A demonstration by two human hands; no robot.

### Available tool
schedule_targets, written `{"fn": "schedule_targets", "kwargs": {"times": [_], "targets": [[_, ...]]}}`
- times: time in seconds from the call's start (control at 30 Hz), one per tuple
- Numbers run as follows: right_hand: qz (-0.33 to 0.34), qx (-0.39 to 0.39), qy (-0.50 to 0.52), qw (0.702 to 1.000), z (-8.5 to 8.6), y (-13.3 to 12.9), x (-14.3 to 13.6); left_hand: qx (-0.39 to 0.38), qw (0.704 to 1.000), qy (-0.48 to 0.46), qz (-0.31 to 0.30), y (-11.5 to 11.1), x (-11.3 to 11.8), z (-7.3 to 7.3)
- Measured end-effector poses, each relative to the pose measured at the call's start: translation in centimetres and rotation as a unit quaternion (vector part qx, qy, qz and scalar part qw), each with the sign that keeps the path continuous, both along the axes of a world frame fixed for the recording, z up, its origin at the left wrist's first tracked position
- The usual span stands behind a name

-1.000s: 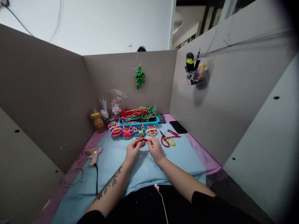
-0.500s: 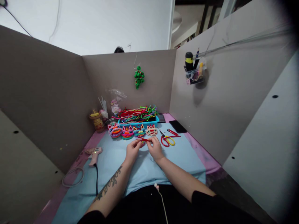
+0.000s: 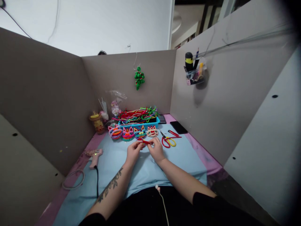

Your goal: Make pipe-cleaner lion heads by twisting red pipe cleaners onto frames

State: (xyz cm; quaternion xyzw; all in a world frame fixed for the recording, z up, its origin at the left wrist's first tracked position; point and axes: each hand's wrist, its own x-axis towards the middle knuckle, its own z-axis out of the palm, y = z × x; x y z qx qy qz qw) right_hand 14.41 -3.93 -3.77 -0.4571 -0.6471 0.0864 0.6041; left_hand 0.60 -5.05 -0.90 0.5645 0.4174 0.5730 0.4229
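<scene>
My left hand [image 3: 133,151] and my right hand [image 3: 156,150] meet over the middle of the blue cloth. Between their pinched fingertips runs a short red pipe cleaner [image 3: 145,142], one end in each hand. Just behind my left fingertips a small colourful round piece [image 3: 141,139] shows in part; I cannot tell whether it is held or lies on the cloth. Beyond my hands stand fuzzy animal heads in a row: a purple one [image 3: 115,133], a pink one [image 3: 128,134], a teal one [image 3: 140,132] and a cream one [image 3: 152,131].
A blue basket [image 3: 151,124] full of pipe cleaners stands behind the heads. Right of my hands lie red-and-yellow scissors [image 3: 167,141], a red-handled tool [image 3: 173,133] and a phone [image 3: 178,127]. At left are a pink glue gun [image 3: 95,158] with its cord and a cup [image 3: 97,124]. Partitions enclose the table.
My fingers have shifted slightly on the red pipe cleaner, and more of the round piece behind them shows. Behind the partition, the top of a person's head has moved left.
</scene>
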Motion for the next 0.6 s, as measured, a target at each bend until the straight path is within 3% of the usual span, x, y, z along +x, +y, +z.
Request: {"fn": "schedule_targets", "kwargs": {"times": [0.3,0.6], "targets": [[-0.011,-0.015,-0.015,1.0,-0.4,0.21,-0.02,-0.025,0.999,-0.029,-0.002,-0.21,0.27,0.19],[-0.05,-0.001,-0.107,0.993,-1.01,0.03,-0.3,-0.003,1.0,0.001,0.015,-0.22,0.11,0.0]]}}
